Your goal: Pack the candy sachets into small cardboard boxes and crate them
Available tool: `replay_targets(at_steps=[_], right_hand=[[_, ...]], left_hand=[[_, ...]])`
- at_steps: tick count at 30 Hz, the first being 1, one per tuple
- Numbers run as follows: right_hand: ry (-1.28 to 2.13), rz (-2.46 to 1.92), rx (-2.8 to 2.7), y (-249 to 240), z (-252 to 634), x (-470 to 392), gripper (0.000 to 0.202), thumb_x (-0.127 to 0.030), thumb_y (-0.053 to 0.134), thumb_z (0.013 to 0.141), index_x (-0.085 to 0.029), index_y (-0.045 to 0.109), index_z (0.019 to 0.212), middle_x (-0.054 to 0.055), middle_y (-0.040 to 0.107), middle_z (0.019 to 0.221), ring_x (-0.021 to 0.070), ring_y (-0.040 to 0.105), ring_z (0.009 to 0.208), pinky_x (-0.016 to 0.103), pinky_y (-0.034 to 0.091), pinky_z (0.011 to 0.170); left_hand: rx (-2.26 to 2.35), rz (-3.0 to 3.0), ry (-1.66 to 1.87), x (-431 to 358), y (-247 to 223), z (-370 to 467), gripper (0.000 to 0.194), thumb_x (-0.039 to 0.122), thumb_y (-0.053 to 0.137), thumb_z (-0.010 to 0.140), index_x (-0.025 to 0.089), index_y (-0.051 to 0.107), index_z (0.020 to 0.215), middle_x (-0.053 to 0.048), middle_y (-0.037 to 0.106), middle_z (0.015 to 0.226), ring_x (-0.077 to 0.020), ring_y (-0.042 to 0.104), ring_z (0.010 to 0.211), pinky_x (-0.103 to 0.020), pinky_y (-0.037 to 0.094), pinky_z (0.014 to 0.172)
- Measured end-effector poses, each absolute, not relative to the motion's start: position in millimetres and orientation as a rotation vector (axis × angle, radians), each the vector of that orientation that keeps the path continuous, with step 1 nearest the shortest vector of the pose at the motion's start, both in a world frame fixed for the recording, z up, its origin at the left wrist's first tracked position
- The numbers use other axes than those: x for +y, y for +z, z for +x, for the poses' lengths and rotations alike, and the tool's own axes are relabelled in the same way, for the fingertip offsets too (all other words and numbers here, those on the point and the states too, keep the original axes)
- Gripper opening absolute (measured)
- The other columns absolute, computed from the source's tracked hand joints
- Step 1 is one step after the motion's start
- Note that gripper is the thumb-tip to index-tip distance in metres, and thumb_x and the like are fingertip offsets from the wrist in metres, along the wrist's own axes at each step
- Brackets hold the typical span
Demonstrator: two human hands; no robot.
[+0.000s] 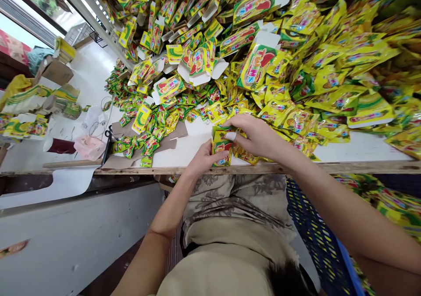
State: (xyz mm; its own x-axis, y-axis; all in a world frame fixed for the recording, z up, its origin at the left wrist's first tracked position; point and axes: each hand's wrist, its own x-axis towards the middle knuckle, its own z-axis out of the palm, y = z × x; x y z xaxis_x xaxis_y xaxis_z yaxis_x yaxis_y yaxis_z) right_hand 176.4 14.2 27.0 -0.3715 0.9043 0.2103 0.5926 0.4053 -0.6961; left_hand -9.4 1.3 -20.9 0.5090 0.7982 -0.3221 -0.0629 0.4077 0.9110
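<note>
My left hand is closed around the lower left side of a small yellow and green box with red print, held upright near the table's front edge. Above and to the right of it, my right hand has its fingers bent at the box's top, with a white covering on one fingertip. Whether those fingers pinch anything is hidden. Yellow packets lie in a heap just beyond and to the right of my right hand. Small green wrapped pieces lie to the left of my left hand.
Printed boxes lie on the big heap at the back. Black scissors, brown cardboard and a pink bag are at the left. The wooden table edge runs before me. A blue crate stands below at the right.
</note>
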Motion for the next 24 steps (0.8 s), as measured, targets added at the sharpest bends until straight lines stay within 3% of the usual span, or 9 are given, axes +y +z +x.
replay_targets(at_steps=[6,16,24], right_hand=[[0.808,-1.358,-2.15,29,178,23,0.019,-0.013,0.053,0.073,-0.021,0.069,0.078,0.001,0.069,0.074,0.0161,0.059,0.07,0.027,0.042,0.066],[0.834,-1.447,-2.29,36,177,23,0.032,-0.013,0.048,0.073,-0.026,0.075,0.084,-0.002,0.068,0.061,0.0129,0.053,0.05,0.026,0.037,0.054],[1.094,-1.244,-2.403,35,188,43,0.028,-0.016,0.05,0.075,-0.028,0.074,0.078,-0.003,0.07,0.066,0.0135,0.058,0.056,0.026,0.04,0.057]], left_hand=[[0.868,1.052,0.616,1,-20,-8,0.048,0.04,0.077,0.068,0.016,0.059,0.105,-0.005,0.067,0.099,-0.0184,0.06,0.09,-0.03,0.046,0.083],[0.891,1.007,0.621,2,-21,-8,0.045,0.04,0.079,0.065,0.015,0.059,0.097,-0.003,0.067,0.091,-0.0161,0.059,0.082,-0.028,0.045,0.079],[0.917,1.062,0.585,4,-20,-6,0.042,0.042,0.077,0.067,0.015,0.059,0.094,-0.002,0.065,0.086,-0.0165,0.058,0.081,-0.028,0.044,0.076]])
